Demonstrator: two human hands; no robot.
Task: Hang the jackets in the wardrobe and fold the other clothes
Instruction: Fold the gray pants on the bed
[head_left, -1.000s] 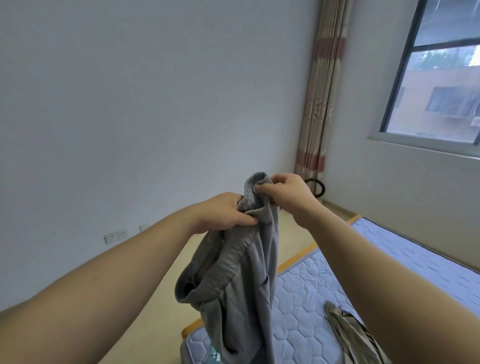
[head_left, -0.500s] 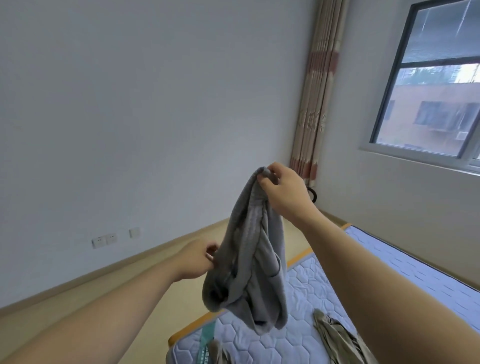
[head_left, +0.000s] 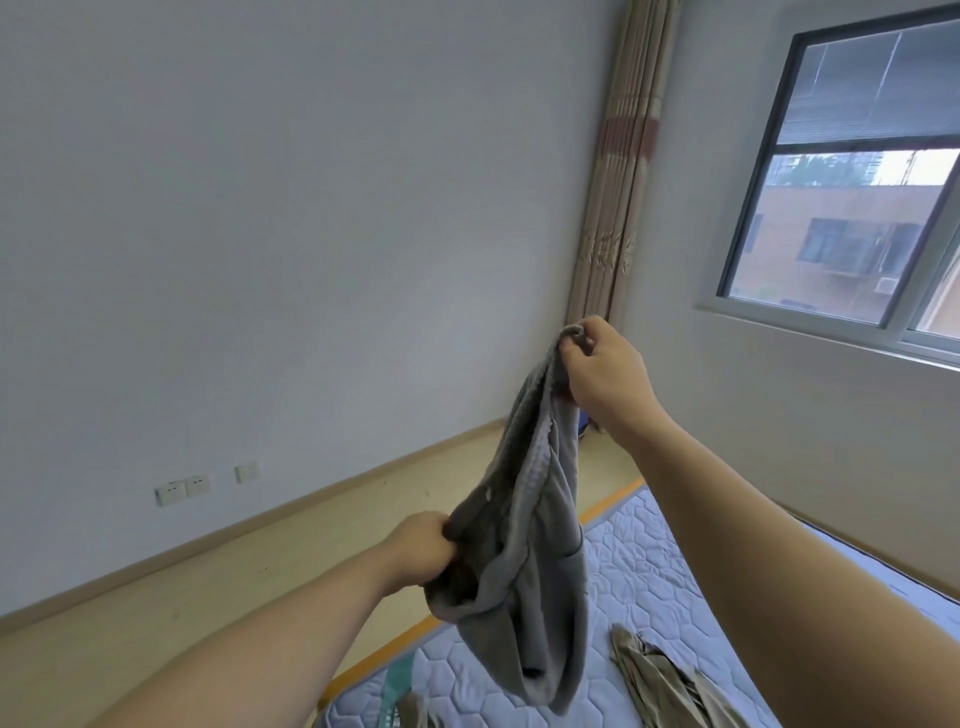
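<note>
The grey garment is hanging unfolded in the air over the mattress edge, so its folding is looking barely begun. With a khaki garment lying crumpled at five o'clock from it and a teal piece peeking in at seven o'clock, most of the task is likely remaining. The right hand is pinching the cloth's top edge at twelve o'clock of the bundle, while the left hand, fingers curled, is gripping a bunched fold at nine o'clock, lower down.

Quilted mattress bears olive garment, teal cloth.
</note>
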